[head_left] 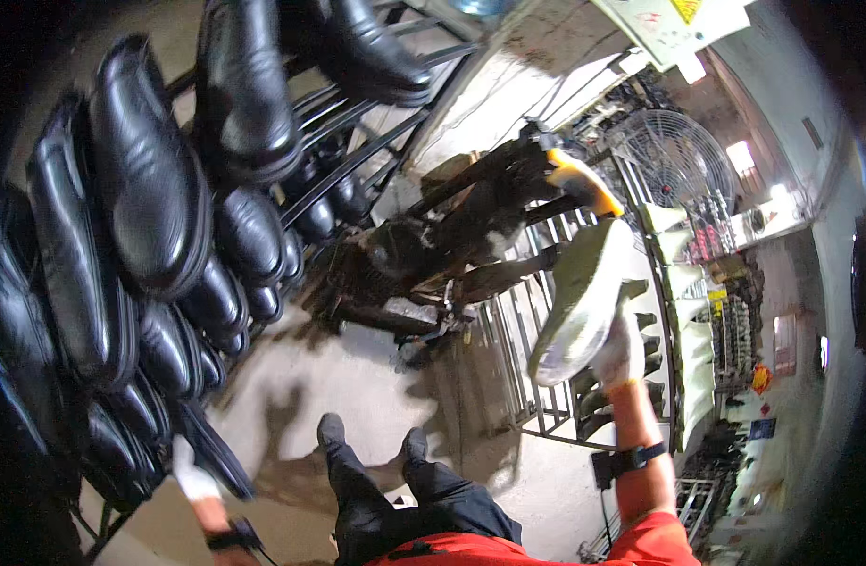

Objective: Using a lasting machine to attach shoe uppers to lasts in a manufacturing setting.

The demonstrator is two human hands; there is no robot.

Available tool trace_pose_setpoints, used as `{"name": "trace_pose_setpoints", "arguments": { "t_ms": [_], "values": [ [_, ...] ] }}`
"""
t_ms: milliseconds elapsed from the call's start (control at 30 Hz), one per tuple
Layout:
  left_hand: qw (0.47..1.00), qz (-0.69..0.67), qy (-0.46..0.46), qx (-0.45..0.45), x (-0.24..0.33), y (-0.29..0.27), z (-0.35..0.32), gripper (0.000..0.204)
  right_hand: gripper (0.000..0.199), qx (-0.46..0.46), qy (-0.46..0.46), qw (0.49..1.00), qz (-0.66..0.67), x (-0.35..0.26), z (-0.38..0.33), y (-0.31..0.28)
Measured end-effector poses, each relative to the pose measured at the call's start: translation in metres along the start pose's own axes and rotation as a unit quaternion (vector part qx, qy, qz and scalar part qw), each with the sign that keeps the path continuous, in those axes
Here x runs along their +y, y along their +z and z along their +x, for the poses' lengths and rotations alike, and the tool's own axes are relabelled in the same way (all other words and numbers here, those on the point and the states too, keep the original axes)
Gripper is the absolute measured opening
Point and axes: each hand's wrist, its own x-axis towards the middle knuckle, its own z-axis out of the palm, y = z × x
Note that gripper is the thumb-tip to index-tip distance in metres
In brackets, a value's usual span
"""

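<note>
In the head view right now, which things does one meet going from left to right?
Rack of black shoes → left hand → the person's feet → dark machine → pale shoe sole in right hand → round fan.

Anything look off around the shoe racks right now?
Nothing looks damaged or spilled. The black shoes sit in rows on the left rack. The right hand holds a pale shoe up, sole showing. The left hand touches a low black shoe.
</note>
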Motion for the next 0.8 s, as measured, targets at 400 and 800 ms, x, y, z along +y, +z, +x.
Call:
{"name": "trace_pose_setpoints", "arguments": {
  "t_ms": [400,800],
  "values": [
    [0.855,0.260,-0.355,-0.275,-0.100,0.186,-0.147,0.025,0.066,-0.107,-0.190,0.945,-0.244,-0.149,0.015,-0.013],
    [0.838,0.260,-0.338,-0.340,-0.145,0.435,-0.239,0.056,0.060,0.019,0.186,0.915,0.357,0.135,0.105,-0.331]
  ]
}}
